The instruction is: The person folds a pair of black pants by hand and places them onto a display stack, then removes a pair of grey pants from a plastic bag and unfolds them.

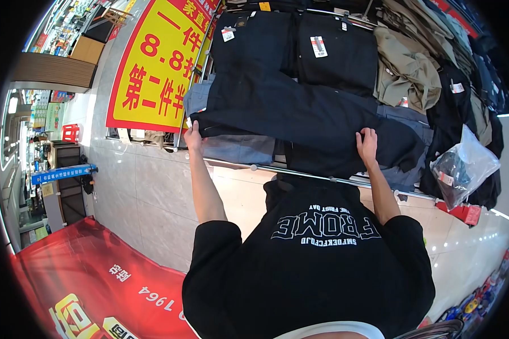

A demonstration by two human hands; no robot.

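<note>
A pair of black trousers point(305, 113) lies spread sideways across the front of the clothes display. My left hand point(193, 138) pinches its left end, beside a small white tag. Further right, my right hand point(367, 148) has its fingers bent and closed on the cloth near the lower edge. Beneath the trousers, folded grey trousers point(240, 148) show. Behind lie folded black trousers point(336, 59) with white and red price tags.
A yellow and red sign point(155, 68) stands left of the display. Khaki trousers point(407, 68) and a clear plastic bag point(466, 166) are at the right. A metal rail point(300, 171) runs along the front. A red banner point(107, 277) covers the lower left.
</note>
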